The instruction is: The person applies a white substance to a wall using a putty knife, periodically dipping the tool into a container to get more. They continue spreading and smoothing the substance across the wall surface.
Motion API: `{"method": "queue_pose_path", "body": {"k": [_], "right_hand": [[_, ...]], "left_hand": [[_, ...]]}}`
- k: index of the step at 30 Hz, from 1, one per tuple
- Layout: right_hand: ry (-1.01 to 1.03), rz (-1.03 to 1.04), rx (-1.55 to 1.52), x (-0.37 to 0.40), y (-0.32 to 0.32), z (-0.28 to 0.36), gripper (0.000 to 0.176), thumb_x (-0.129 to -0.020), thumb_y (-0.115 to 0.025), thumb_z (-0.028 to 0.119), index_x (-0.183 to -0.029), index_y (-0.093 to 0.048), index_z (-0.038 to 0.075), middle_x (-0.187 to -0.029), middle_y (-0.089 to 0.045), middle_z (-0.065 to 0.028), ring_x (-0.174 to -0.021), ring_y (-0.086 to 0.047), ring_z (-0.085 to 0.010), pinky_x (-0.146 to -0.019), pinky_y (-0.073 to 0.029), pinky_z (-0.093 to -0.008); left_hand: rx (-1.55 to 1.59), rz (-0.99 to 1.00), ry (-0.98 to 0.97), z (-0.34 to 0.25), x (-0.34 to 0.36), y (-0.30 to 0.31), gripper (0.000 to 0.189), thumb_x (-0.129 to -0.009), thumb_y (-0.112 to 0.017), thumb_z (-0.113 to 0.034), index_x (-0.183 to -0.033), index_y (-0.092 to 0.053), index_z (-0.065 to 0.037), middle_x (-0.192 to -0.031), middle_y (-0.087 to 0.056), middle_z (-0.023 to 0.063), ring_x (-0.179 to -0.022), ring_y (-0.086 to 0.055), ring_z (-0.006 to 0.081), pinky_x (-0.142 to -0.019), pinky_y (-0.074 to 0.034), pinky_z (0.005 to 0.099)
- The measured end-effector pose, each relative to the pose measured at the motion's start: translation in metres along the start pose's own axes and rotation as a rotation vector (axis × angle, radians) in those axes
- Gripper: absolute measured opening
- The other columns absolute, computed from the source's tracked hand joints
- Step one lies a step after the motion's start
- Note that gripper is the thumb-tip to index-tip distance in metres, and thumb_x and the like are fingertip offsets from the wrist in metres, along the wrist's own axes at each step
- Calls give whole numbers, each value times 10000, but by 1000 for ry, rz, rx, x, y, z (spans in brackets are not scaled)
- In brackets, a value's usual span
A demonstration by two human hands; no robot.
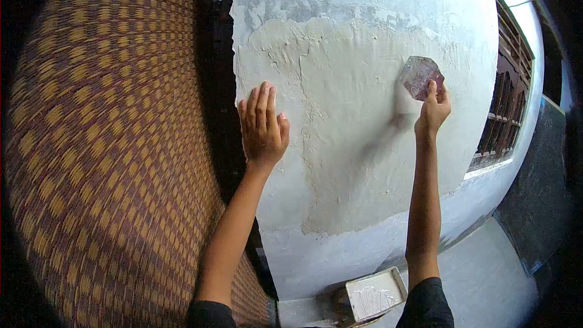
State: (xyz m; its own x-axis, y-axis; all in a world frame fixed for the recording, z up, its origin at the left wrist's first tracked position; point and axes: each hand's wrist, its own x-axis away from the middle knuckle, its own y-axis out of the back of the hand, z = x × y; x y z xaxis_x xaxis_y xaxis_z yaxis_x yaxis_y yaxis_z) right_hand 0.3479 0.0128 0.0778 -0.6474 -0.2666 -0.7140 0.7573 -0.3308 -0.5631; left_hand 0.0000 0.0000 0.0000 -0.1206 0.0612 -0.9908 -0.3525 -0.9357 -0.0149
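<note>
Left hand (262, 124) spreads flat on rough plaster (340, 164); right hand's (432, 112) grip clamps angular scraper (420, 76).

Bare plaster wall (340, 146) lies open between the woven mat (109, 146) and window grille (507, 103).

The left hand (262, 124) and right hand (432, 112) are bare, as are the forearms behind them. Past each elbow sits a short black sleeve of plain cloth: the left sleeve (209, 314) is barely in view, and the right sleeve (427, 304) shows a smooth rounded hem.
</note>
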Motion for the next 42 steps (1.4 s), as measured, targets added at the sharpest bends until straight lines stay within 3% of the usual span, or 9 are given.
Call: {"method": "queue_pose_path", "body": {"k": [4,6,7,15,21,27,32,37,42], "right_hand": [[126,259,-62,63,-40,13,313,-945,-617,179,-1184,-614,-23,-1022,-668,-96,-861,-613,-144,-795,-498,-285],[355,470,276,91,-52,14,290,-913,-652,171,-1149,-631,3,-915,-685,-75,-754,-573,-144,-739,-468,-277],[292,591,299,99,-58,16,292,-926,-647,153,-1179,-623,10,-937,-657,-53,-862,-583,-103,-793,-461,-256],[28,54,-23,31,-6,2,338,-969,-574,137,-1256,-565,-42,-1060,-649,-86,-911,-604,-137,-819,-497,-266],[177,389,163,65,-16,-4,337,-948,-612,146,-1215,-579,-56,-1055,-653,-111,-920,-616,-161,-810,-497,-283],[21,-15,-14,36,0,-8,322,-956,-568,109,-1232,-567,-57,-1062,-652,-107,-935,-616,-160,-813,-515,-301],[226,375,67,78,-42,9,287,-948,-602,123,-1201,-611,-13,-1036,-670,-81,-917,-605,-140,-807,-478,-275],[492,690,271,90,-101,34,318,-771,-664,21,-1088,-660,40,-926,-702,-134,-745,-643,-184,-664,-475,-301],[422,384,234,45,-134,52,261,-858,-616,91,-1105,-662,18,-960,-709,-170,-824,-693,-224,-740,-537,-331]], "left_hand": [[-9,3,-5,4,-3,1,500,-942,-410,-171,-1410,-384,5,-1460,-395,152,-1376,-339,322,-1131,-224,529],[-9,-3,-3,5,-1,0,500,-938,-413,-168,-1407,-390,4,-1459,-397,152,-1376,-340,319,-1132,-224,528],[-2,-4,-12,8,-2,-1,502,-934,-418,-169,-1406,-394,2,-1461,-395,151,-1376,-340,317,-1133,-224,527],[-4,-2,0,3,1,0,510,-932,-422,-173,-1411,-390,-2,-1466,-390,148,-1376,-339,312,-1139,-211,526],[-7,3,12,1,3,-1,511,-936,-423,-186,-1411,-390,-3,-1461,-396,149,-1371,-345,316,-1134,-209,530],[4,-20,-4,4,3,-1,519,-928,-431,-180,-1415,-387,-6,-1453,-406,152,-1373,-344,322,-1133,-214,531],[16,2,8,1,2,0,506,-937,-412,-182,-1406,-397,7,-1452,-407,158,-1366,-356,326,-1134,-218,529],[12,4,5,5,4,-3,494,-949,-398,-197,-1401,-407,3,-1455,-407,154,-1365,-360,322,-1135,-216,528],[12,-11,5,6,5,-5,487,-960,-386,-219,-1401,-414,-14,-1454,-414,139,-1365,-362,315,-1136,-217,523]]}}
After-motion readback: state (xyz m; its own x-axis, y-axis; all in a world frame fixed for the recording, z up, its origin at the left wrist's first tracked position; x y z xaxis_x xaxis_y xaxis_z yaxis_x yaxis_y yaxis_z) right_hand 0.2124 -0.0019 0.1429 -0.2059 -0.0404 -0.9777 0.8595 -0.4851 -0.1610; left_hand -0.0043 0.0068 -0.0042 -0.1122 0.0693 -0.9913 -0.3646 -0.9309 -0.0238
